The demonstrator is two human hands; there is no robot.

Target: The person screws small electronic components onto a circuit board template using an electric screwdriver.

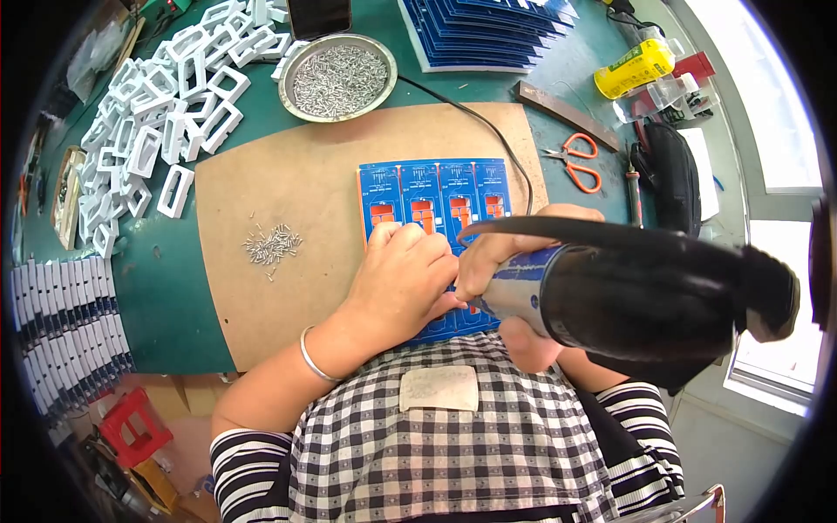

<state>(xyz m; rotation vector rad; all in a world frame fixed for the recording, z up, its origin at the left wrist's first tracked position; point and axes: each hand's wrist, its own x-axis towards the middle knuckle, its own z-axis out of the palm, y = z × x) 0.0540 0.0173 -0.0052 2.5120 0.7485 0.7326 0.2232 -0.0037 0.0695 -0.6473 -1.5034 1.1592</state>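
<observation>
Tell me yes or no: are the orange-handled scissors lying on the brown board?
No, the orange-handled scissors lie on the green table top, just beside the brown board.

Green bench (558,65) w/ brown mat (296,227)

Circuit panel (436,196): blue, flat on brown board on the surface; several strips side by side w/ orange-red parts in a row; near half hidden under both hands.
Electric screwdriver (628,292): black body, bluish-grey front end, lying nearly level, tip end pointing left at panel; tip hidden by fingers. Black cable runs from it over panel's right edge.
</observation>
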